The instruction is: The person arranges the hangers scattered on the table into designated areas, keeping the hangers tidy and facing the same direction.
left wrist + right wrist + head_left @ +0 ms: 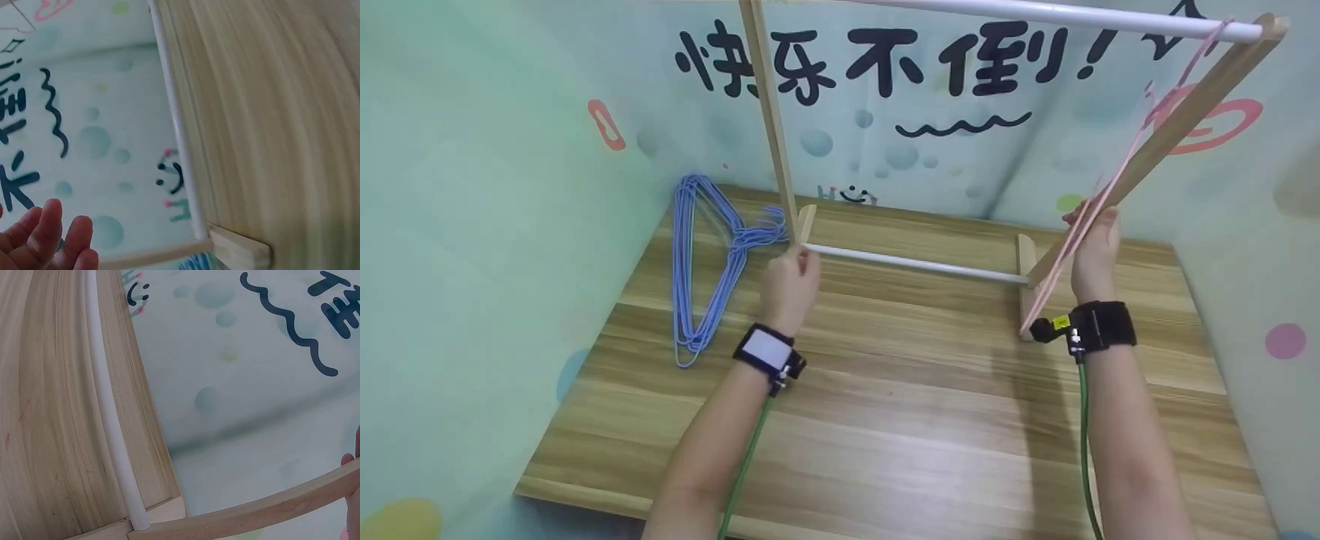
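Note:
A clothes rack with wooden posts and white rods stands on the table. My right hand grips its right post; at the right edge of the right wrist view, fingers show on both sides of the post. Pink wire hangers, seen edge-on, hang from the right end of the upper rod. My left hand is by the foot of the left post. Its fingers are loosely curled with nothing visible between them. Blue wire hangers lie stacked just left of that hand.
The lower white rod joins the posts near the wooden feet. Behind the wooden table hangs a printed pale cloth with dark lettering. Similar pale walls flank the table on both sides.

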